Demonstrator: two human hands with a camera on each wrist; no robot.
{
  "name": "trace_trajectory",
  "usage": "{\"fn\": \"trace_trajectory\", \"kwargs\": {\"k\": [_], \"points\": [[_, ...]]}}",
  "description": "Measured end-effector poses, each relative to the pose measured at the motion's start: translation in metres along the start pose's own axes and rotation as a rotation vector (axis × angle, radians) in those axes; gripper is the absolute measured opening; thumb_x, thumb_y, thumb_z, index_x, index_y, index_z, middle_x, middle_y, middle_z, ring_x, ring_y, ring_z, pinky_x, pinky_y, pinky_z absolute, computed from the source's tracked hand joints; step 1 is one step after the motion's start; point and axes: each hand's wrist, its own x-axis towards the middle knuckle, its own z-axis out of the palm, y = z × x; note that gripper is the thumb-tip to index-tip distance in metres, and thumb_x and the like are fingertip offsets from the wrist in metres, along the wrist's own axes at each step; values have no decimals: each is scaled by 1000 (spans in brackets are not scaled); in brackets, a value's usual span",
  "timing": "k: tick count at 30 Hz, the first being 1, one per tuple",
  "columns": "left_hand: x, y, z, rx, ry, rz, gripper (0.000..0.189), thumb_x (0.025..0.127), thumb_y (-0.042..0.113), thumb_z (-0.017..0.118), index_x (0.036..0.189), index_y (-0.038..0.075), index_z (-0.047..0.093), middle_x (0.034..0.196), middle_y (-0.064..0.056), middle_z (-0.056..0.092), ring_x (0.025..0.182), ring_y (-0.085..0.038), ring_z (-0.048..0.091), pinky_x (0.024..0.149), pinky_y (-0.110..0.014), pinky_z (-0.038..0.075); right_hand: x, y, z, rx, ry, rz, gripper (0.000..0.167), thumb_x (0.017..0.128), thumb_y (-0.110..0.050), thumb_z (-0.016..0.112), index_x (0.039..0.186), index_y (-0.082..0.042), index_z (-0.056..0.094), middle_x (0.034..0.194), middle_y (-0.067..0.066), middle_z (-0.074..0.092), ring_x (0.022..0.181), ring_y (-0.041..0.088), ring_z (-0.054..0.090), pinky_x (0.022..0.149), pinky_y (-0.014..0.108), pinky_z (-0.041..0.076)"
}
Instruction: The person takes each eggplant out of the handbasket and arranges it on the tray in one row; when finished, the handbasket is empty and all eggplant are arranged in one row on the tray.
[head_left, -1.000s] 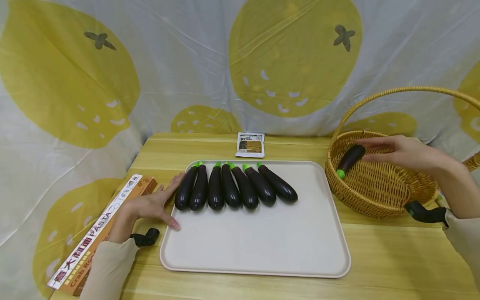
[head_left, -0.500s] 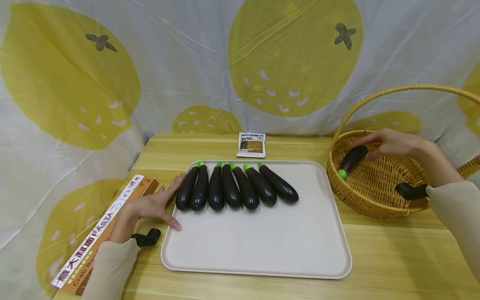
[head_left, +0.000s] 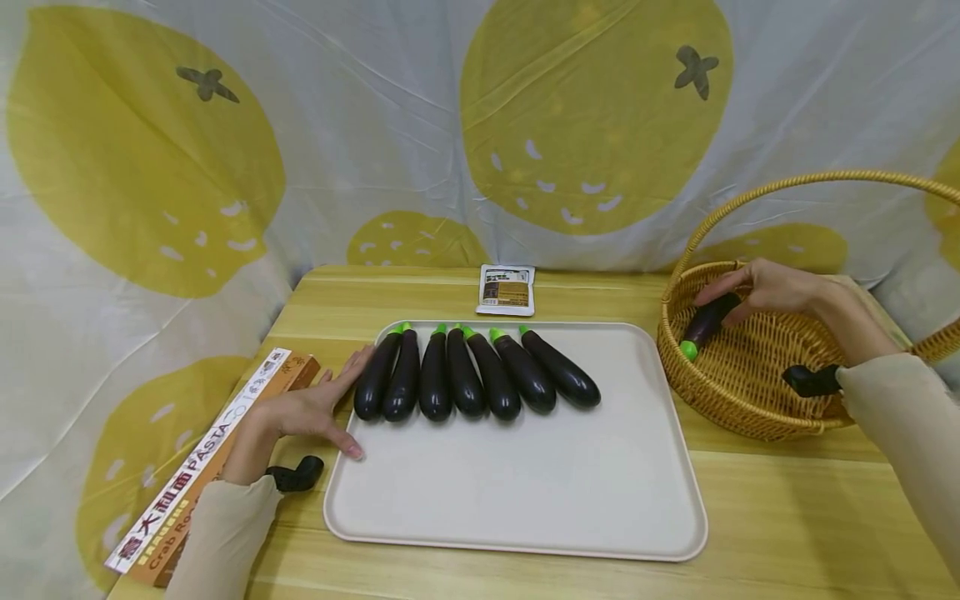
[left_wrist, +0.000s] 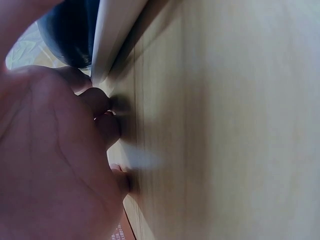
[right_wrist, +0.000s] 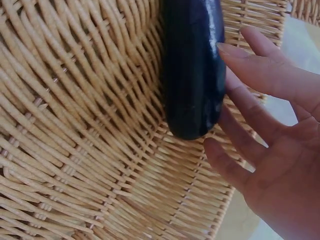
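Note:
In the head view, an eggplant [head_left: 707, 323] with a green stem end lies inside the wicker basket [head_left: 750, 421] at the right. My right hand [head_left: 772, 287] reaches over the basket, fingers and thumb at the eggplant's far end. In the right wrist view the fingers are fairly straight, the thumb tip right at the eggplant's side [right_wrist: 194, 70], and some fingertips hidden behind it. My left hand [head_left: 303, 412] is spread at the left edge of the white tray [head_left: 525, 492], its thumb over the rim. Beside it, several eggplants [head_left: 465, 375] lie in a row on the tray.
A long pasta box [head_left: 202, 467] lies slanted at the left, close by the left forearm. Behind the tray sits a small flat packet [head_left: 506, 290]. The basket's tall handle [head_left: 810, 178] arches over the right arm. A lemon-print cloth [head_left: 390, 125] hangs behind the table.
My right hand has moved left and further into the basket, its fingers and thumb coming round the eggplant's end. The left hand and the row of eggplants stay in place.

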Motion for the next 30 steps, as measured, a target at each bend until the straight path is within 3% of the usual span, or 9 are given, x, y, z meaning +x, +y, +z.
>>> {"fn": "trace_trajectory", "kwargs": {"k": [5, 13, 23, 30], "points": [[0, 0, 0, 5, 4, -7, 150, 68, 31, 97, 165, 16, -16, 169, -26, -23, 156, -48, -21, 119, -75, -17, 4, 8, 1, 6, -10, -19, 44, 83, -5, 83, 125, 1, 73, 127, -15, 71, 111, -27, 45, 94, 5, 42], [0, -1, 0, 11, 4, -14, 151, 67, 31, 97, 166, 17, -16, 170, -25, -23, 157, -48, -21, 119, -75, -17, 7, 13, 4, -86, -7, -7, 40, 84, -9, 84, 122, -1, 76, 137, 23, 67, 107, -24, 48, 91, 7, 44], [0, -1, 0, -2, 6, -26, 151, 67, 30, 98, 165, 18, -17, 169, -25, -24, 156, -49, -23, 118, -75, -17, -3, 20, 2, -107, -39, 43, 43, 85, -18, 84, 126, -6, 75, 131, 20, 71, 103, -17, 56, 87, 9, 48], [0, 0, -1, 10, 10, -15, 151, 67, 31, 97, 165, 15, -16, 169, -27, -23, 156, -50, -22, 119, -76, -15, -10, 19, -1, -149, -108, 67, 46, 88, -26, 82, 129, -7, 73, 132, 20, 70, 105, -14, 57, 86, 11, 50]]}}
